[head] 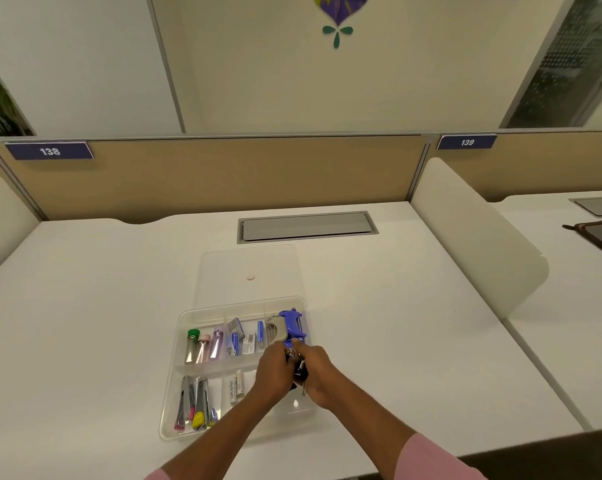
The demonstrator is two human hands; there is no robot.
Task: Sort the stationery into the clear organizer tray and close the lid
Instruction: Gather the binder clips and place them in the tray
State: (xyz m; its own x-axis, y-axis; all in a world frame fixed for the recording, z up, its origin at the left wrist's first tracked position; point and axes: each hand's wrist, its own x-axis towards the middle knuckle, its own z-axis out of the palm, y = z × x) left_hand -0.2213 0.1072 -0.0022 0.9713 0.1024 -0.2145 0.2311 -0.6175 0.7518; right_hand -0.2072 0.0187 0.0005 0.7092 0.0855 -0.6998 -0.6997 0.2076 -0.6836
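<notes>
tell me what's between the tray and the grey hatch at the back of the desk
The clear lid lies flat there, between the tray and the grey hatch, with a small pink dot showing on it. The head view shows this.

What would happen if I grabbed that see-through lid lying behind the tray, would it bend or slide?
The clear lid looks like thin, flat plastic, so it is probably light and may flex a little. It lies flat on the smooth white desk, so a push would likely make it slide, not roll or tip. Its low, flat edges could be hard to pinch.
</notes>
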